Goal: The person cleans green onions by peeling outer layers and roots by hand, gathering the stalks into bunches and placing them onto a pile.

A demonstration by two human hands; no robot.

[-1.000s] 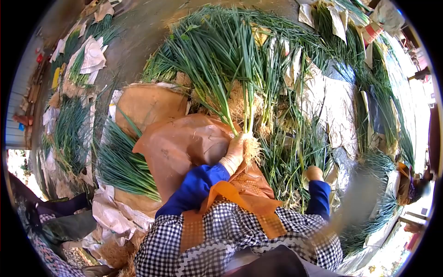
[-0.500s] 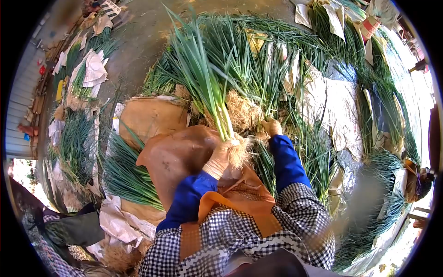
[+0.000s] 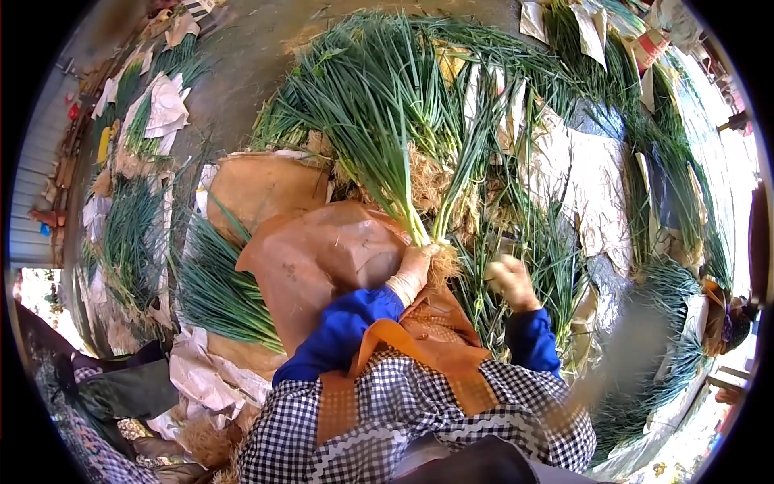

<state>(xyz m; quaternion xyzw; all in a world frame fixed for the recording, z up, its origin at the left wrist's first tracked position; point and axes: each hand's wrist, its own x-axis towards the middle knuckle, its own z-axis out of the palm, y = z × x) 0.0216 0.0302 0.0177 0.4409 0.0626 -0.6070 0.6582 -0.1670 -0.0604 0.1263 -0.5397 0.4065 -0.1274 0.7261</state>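
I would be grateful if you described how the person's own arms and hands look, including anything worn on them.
The left grip and right grip are bare hands, with no gloves showing. Plain bright-blue cloth sleeves cover the forearms, with black-and-white checked cloth sleeves higher up. No cables or markings show on them.

The left grip [image 3: 416,266] clasps green onions [image 3: 413,219] near roots [image 3: 444,266].

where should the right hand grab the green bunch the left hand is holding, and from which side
Probably its pale stems just above the left hand, coming from the right: they narrow together there, while the leaves fan out above and the roots hang tangled below. The right hand is on that side.
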